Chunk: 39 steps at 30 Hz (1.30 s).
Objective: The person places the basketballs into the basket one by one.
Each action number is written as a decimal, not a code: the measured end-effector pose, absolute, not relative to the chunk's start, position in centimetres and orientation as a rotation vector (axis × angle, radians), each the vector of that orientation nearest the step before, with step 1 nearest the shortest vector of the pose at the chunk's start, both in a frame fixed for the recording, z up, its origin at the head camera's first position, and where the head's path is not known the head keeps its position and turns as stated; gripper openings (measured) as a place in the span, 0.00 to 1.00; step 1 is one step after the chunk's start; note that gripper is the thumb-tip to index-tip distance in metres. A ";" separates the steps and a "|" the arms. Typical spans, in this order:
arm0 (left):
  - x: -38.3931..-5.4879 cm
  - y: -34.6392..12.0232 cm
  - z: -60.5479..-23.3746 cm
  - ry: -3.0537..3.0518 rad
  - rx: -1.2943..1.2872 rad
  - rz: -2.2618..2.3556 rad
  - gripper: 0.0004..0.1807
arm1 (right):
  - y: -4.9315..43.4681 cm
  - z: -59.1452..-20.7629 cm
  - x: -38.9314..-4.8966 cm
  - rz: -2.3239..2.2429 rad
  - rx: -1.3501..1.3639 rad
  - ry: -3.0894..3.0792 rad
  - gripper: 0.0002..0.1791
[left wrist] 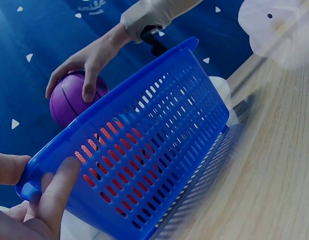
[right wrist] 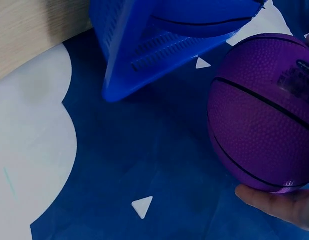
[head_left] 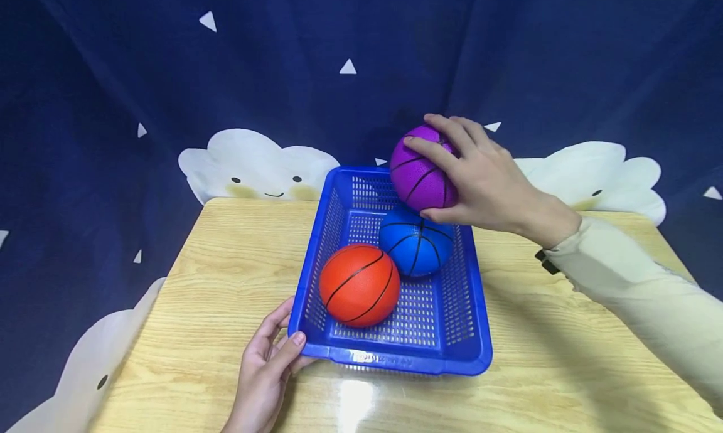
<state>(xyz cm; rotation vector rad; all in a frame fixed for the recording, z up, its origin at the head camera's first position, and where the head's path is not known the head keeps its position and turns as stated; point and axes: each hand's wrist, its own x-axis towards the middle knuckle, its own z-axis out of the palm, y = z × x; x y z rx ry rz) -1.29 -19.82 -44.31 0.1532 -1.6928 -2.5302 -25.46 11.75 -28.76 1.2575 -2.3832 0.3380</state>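
Observation:
A blue plastic basket [head_left: 390, 361] with slotted walls holds an orange ball [head_left: 359, 285] at its near left and a blue ball [head_left: 417, 241] farther back, both with black basketball lines. My left hand [head_left: 265, 364] grips the basket's near left corner, thumb over the rim and fingers beneath it. Above the basket's far right part, my right hand [head_left: 480, 179] holds a purple ball [head_left: 420, 176] with its fingers spread round it. In the right wrist view the purple ball [right wrist: 264, 115] is apart from the basket [right wrist: 117, 75]. Through the slots in the left wrist view, the orange ball shows in patches.
The basket is over a light wooden table [head_left: 226, 263]. Behind the table hangs a dark blue curtain [head_left: 271, 63] with white triangles and smiling clouds. A black device [head_left: 546, 261] sits under the right wrist, by the pale sleeve [head_left: 627, 282].

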 end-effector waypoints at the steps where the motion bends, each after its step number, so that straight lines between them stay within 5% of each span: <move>1: -1.3 -19.8 -44.3 -1.694 0.154 -2.527 0.32 | 11.5 -28.8 -25.5 0.341 1.260 -2.385 0.57; 39: -1.2 -19.7 -44.1 -1.678 0.154 -2.540 0.32 | 5.3 -28.4 -26.6 0.265 1.410 -2.351 0.56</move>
